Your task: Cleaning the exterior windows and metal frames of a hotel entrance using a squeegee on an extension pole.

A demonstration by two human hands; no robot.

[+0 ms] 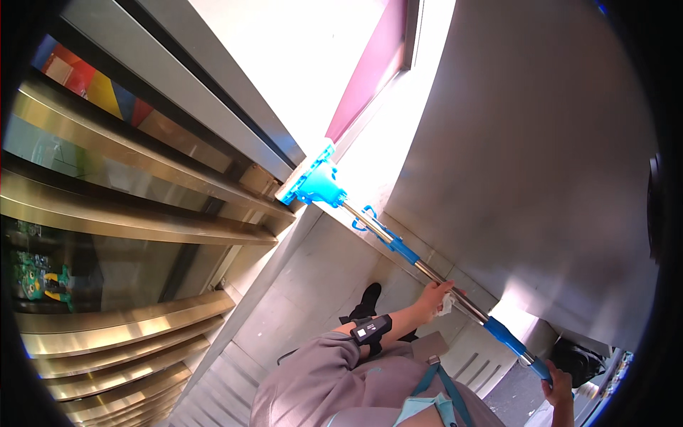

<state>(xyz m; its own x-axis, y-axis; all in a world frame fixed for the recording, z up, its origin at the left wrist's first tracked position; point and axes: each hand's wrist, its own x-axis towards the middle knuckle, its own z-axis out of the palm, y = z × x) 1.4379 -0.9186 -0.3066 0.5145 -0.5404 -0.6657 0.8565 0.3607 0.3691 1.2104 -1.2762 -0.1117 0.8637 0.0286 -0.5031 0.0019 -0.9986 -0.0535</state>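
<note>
A sponge mop (398,247) with a metal pole, blue grips and a bright blue head stretches diagonally across the view. Its mop head (316,183) is up at the far left end, by the corner where the metal-framed wall panels meet a bright area; I cannot tell whether the sponge touches anything. My left hand (432,302) is closed round the middle of the pole, with a crumpled white tissue (447,305) showing beside its fingers. Lower right, my right hand (558,385) is wrapped round the blue end grip. A black device (371,329) is strapped on my left forearm.
Brass-coloured horizontal bars (128,326) run along the glass on the left. A large smooth grey surface (526,135) fills the right side. Grey floor tiles (306,285) lie below, with my black shoe (368,299). A black bag-like object (576,361) is near my right hand.
</note>
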